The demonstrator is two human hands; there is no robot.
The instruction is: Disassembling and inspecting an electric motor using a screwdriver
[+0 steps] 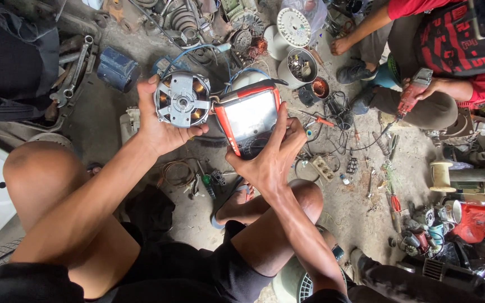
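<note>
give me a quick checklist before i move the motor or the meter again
1. Left hand grips the small round motor firmly: ok, fingers wrap its rim.
2. Right hand supports the red-framed meter: ok, held from below.
3. Meter screen readable: cannot tell, glare washes it out.
4. Blue wires from the motor free of snags: cannot tell, they run into floor clutter.
5. Other person's hand with the red drill is apart from both items: ok.
</note>
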